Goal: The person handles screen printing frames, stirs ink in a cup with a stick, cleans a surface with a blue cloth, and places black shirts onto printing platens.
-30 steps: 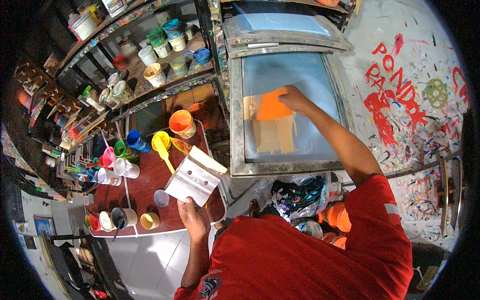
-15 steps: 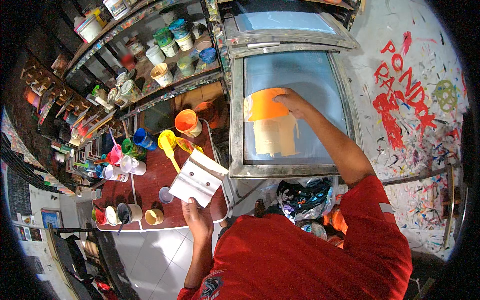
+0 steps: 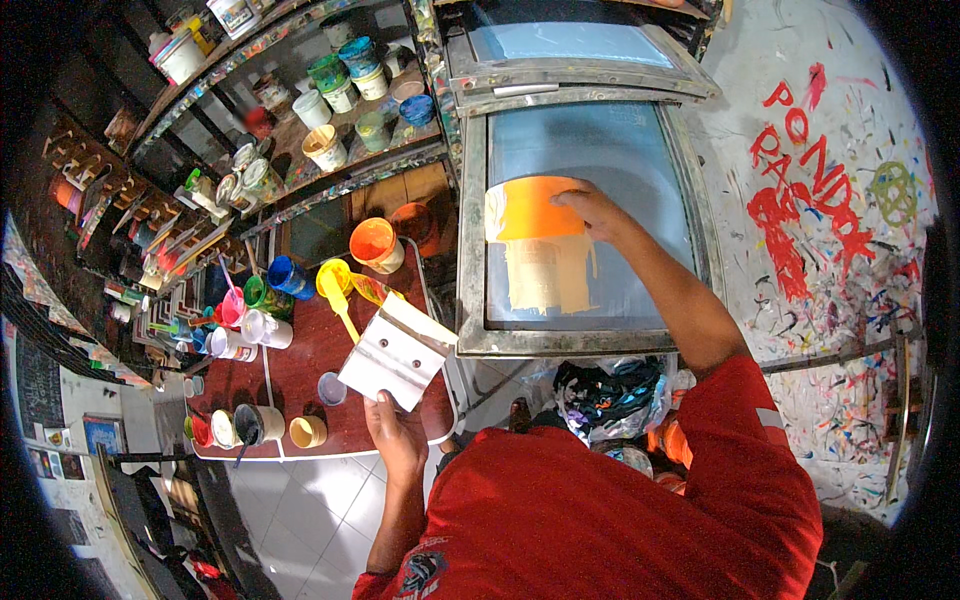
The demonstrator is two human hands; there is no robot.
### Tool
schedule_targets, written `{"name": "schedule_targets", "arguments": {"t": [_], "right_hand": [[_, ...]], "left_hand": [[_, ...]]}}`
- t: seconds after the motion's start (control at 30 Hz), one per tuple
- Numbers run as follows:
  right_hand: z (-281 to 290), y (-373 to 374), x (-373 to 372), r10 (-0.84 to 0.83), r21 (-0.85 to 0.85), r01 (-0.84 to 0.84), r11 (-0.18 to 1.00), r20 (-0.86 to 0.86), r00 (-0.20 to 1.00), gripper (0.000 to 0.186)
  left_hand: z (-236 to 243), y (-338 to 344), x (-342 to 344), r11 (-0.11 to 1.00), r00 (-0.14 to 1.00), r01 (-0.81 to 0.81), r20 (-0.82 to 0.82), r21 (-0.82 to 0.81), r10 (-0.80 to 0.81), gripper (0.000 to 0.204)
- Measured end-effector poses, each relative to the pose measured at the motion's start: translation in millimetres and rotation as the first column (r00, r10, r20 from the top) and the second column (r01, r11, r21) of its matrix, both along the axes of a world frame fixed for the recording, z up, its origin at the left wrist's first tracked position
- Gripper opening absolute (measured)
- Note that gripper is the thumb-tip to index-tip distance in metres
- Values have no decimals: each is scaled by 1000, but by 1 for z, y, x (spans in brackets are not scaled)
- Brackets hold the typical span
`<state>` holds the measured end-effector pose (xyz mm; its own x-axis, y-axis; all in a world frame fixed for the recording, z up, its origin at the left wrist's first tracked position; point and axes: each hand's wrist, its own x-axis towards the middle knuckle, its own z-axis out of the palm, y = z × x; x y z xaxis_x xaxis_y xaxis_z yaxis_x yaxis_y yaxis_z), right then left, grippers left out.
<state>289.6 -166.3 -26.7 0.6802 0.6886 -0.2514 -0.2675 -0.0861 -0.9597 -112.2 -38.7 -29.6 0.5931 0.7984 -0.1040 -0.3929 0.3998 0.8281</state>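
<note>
My right hand (image 3: 590, 208) presses an orange-coated scraper card (image 3: 530, 208) against the mesh of a metal-framed printing screen (image 3: 470, 230), leaving a pale orange smear (image 3: 548, 275) below it. My left hand (image 3: 395, 425) holds a white squeegee block (image 3: 395, 350) by its lower edge, tilted over the dark red side table (image 3: 300, 370). I wear a red shirt.
Open paint pots stand on the table: orange (image 3: 375, 243), blue (image 3: 287, 275), yellow with a spoon (image 3: 335, 282), green and pink. Shelves (image 3: 330, 140) with more tubs run behind. A second screen frame (image 3: 580, 55) lies beyond. A paint-splattered wall (image 3: 830, 200) is at right; a rag bundle (image 3: 610, 395) sits below the screen.
My right hand has dragged the orange card upward across the mesh, lengthening the pale orange smear. The left hand and squeegee stayed nearly in place.
</note>
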Motion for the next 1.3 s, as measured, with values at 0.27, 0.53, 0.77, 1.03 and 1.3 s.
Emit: {"name": "schedule_targets", "arguments": {"t": [0.27,0.53,0.77,1.03,1.3], "right_hand": [[6,-79,-21,-8,120,-14,993,183,983,32],[7,-138,-177,-472,105,464,880,81,878,28],[1,-101,-212,-662,-8,666,746,109,742,24],[-1,-59,-208,-623,-110,699,707,372,688,23],[4,12,-183,-712,-163,803,574,385,587,25]], "left_hand": [[1,2,1,1000,1000,2,-4,-12,-2,37],[-3,11,16,999,999,53,-14,10,-53,34],[-11,38,16,988,987,146,65,51,-149,35],[-25,80,-11,969,959,246,151,-21,-240,30],[-27,122,-42,984,977,168,146,-53,-158,28]]}}
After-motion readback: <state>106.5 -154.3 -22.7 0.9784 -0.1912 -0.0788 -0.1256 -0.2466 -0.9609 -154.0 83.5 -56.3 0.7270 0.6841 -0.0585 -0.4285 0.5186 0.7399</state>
